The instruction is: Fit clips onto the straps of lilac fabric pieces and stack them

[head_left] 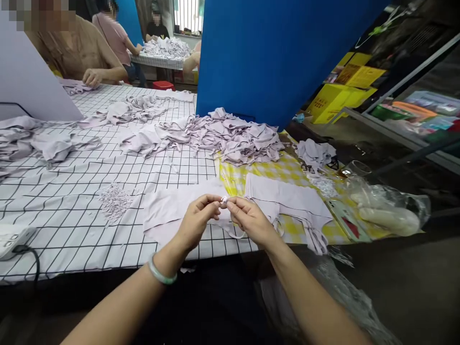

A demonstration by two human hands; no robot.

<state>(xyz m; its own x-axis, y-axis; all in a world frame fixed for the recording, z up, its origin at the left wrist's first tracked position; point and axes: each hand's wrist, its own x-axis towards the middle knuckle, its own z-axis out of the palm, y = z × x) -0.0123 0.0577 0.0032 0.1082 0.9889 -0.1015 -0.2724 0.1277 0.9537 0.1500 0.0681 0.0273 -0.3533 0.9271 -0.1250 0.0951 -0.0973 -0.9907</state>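
My left hand (201,215) and my right hand (251,220) meet above the near table edge, both closed in a pinch. Between their fingertips is a small white piece (224,199), too small to name surely. Below my hands a thin pale strap (235,235) curves down. Under and beside my left hand lies a flat pale lilac garment piece (165,203). To the right of my right hand, a stack of similar lilac garments (287,194) rests on a yellow checked cloth, straps hanging over the edge. My left wrist bears a pale green bangle (161,270).
A heap of lilac garments (237,136) lies before a blue panel (266,57). Tiny pale pieces (115,202) are at left, near a power strip (16,239). A phone (348,220), plastic bag (390,211) and glass (355,168) stand right. Co-workers sit beyond.
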